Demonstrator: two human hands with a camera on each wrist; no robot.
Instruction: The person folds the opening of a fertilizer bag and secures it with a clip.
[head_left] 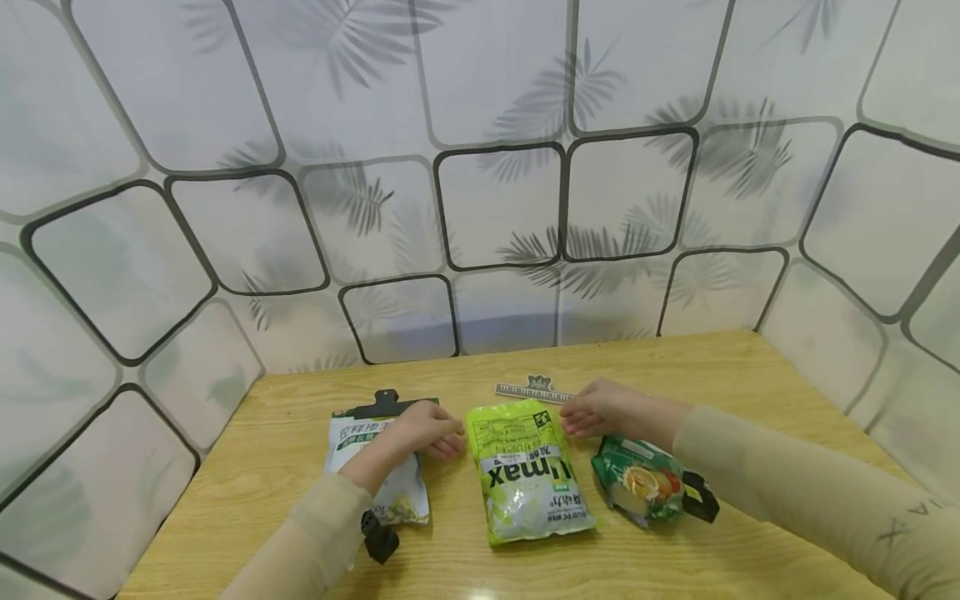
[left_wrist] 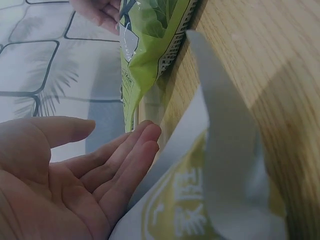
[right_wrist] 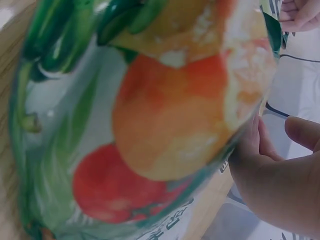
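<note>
A lime-green bag [head_left: 528,479] printed "Umax" lies flat on the table between both hands. My left hand [head_left: 427,429] hovers by its upper left side, over a white bag [head_left: 408,483] topped with a black clip [head_left: 386,402]. In the left wrist view the fingers of my left hand [left_wrist: 95,175] are extended, the palm empty. Right by the lime bag's upper right corner is my right hand [head_left: 600,408], fingers loosely bent and holding nothing visible. A green bag with fruit pictures [head_left: 641,483] lies below my right forearm and fills much of the right wrist view.
Behind the lime bag lies a long, pale toothed clip [head_left: 534,392]. The wooden table [head_left: 255,467] ends at a patterned curtain-like backdrop [head_left: 502,208], which also rises along both sides. A black wrist camera [head_left: 381,537] sits under the left forearm, another [head_left: 700,498] under the right.
</note>
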